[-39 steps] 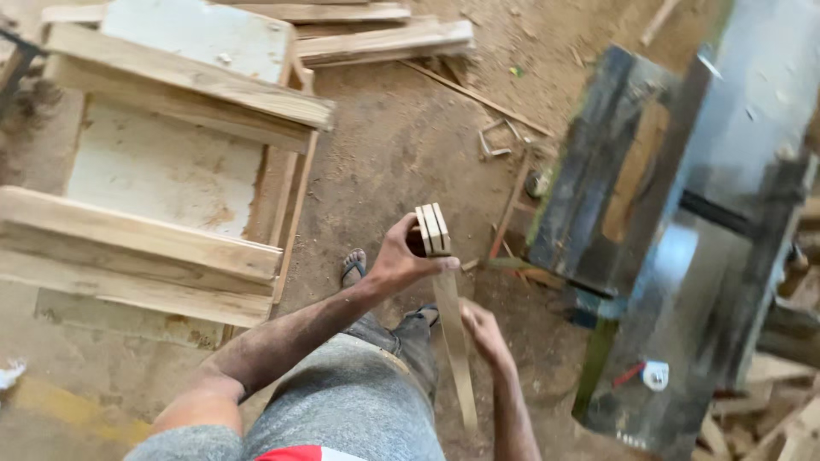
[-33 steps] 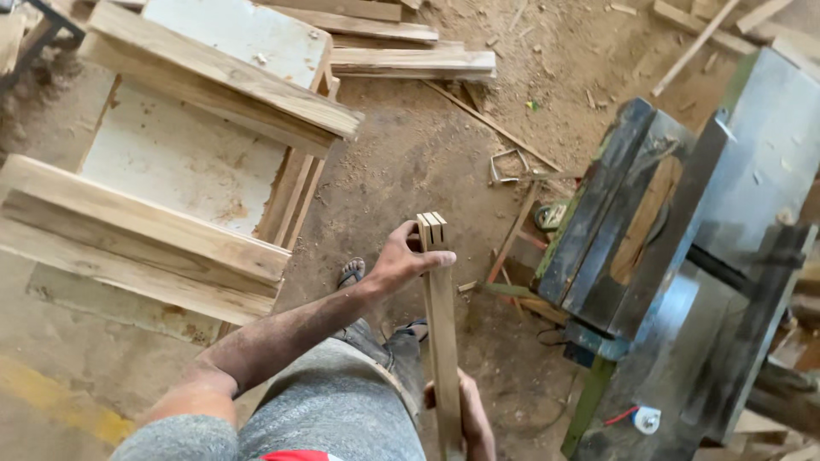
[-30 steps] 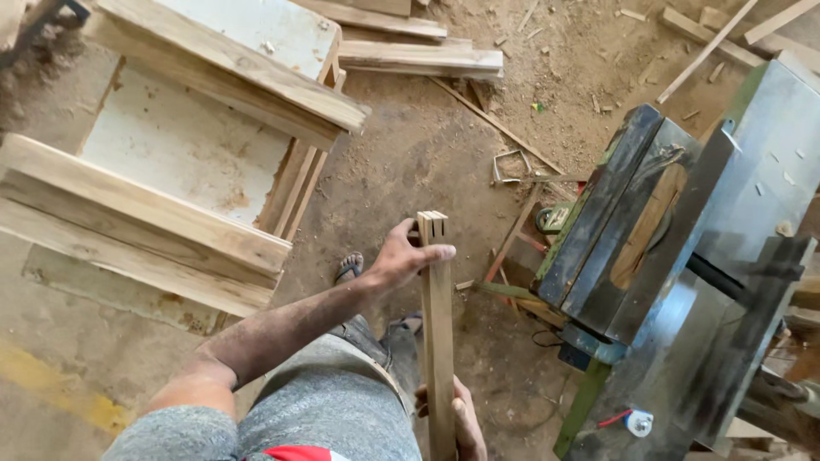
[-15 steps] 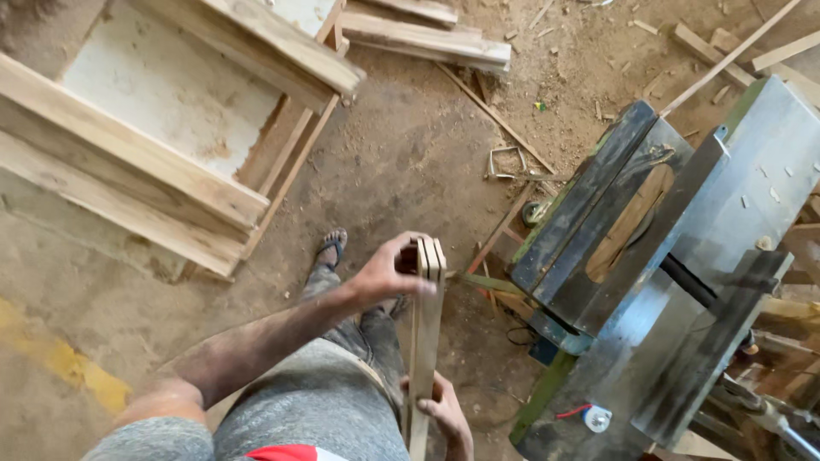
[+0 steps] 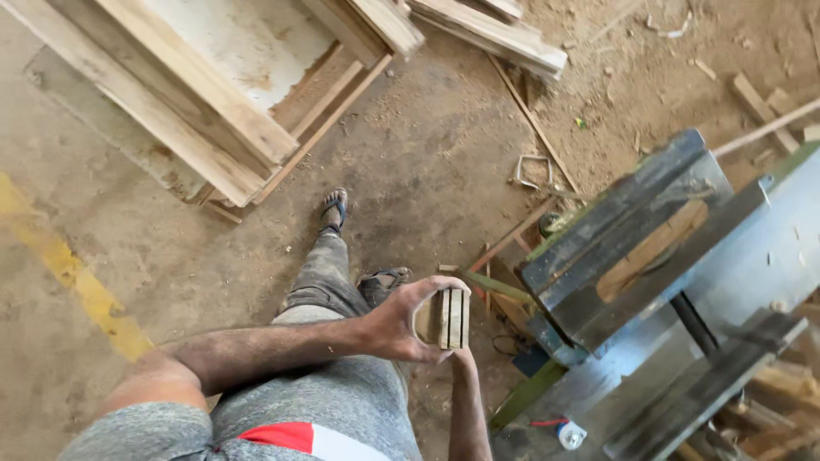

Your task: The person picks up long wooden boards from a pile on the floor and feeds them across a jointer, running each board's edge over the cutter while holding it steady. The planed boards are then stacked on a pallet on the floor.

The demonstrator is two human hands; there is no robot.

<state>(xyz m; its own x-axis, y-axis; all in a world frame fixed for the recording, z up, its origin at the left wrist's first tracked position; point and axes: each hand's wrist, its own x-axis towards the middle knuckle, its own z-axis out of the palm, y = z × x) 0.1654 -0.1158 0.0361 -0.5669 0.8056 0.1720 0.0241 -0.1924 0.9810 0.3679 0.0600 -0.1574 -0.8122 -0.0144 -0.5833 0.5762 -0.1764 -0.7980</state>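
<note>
The right hand (image 5: 462, 358) was mostly hidden under the upright bundle of wooden strips (image 5: 449, 318), whose length ran out of sight end-on, while the metal saw machine (image 5: 649, 282) and the stacked timber frames (image 5: 205, 94) were cut off by the picture's edges.

**Person's body: grey clothes, sandals, bare arms**

Grey heathered short-sleeved shirt (image 5: 137, 431), with a red-and-white band (image 5: 299, 437) across the lower front. Grey trousers (image 5: 329, 376), faded and creased, dusty toward the knee. Dark open sandals (image 5: 335, 207) on both feet, straps over the toes; the second sandal (image 5: 386, 278) is partly hidden. Forearms bare, dusted with sawdust. Left hand (image 5: 401, 320) bare, no glove, ring or watch. Right hand mostly hidden; only the bare forearm (image 5: 468, 410) shows.
</note>
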